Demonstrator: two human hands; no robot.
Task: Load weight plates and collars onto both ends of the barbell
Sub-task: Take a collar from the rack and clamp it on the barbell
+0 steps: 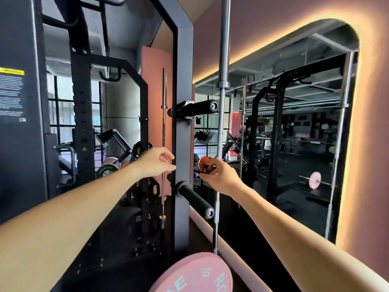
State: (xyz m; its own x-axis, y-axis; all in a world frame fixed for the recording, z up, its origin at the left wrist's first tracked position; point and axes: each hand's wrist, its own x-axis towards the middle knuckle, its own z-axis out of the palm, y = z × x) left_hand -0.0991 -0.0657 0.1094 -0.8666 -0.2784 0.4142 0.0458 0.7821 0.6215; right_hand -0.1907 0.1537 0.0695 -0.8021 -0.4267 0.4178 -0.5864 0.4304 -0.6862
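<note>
Right hand (221, 178): pinches small orange barbell collar (205, 164) beside grey rack upright (183, 144).
Left hand (155, 163): loosely curled, empty.
Progress: collar being fetched; pink round weight plate (189, 272) near, unloaded.

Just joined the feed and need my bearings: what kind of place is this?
A gym, by the look of it: a black power rack with storage pegs, a pink bumper plate low in view, and a wall mirror reflecting more equipment.
</note>
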